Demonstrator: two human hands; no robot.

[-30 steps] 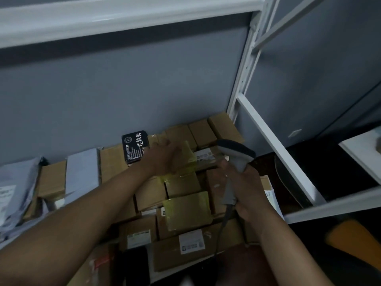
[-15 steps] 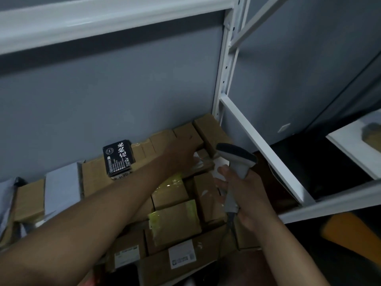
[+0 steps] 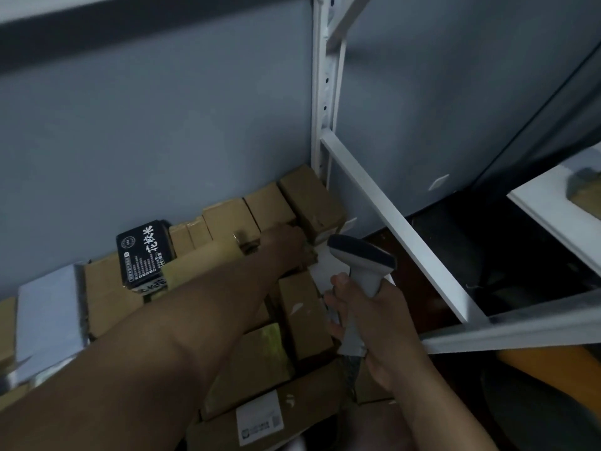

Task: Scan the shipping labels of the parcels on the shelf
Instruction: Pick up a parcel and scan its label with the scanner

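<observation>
A blue-grey wall (image 3: 162,131) stands behind; an orange object (image 3: 549,369) lies low right; dark floor (image 3: 487,242) beyond.

A parcel storeroom or small warehouse: white metal racking (image 3: 327,92) stands against a grey wall (image 3: 162,125), its shelf packed tight with taped cardboard boxes (image 3: 266,206), several bearing labels (image 3: 258,419); a handheld barcode scanner (image 3: 361,271) is near right.

The black box (image 3: 144,255) on the cardboard parcels bears large white Chinese characters, seemingly 花椒米, while the print on the front carton's white shipping label (image 3: 259,422) is too blurred to read.
</observation>
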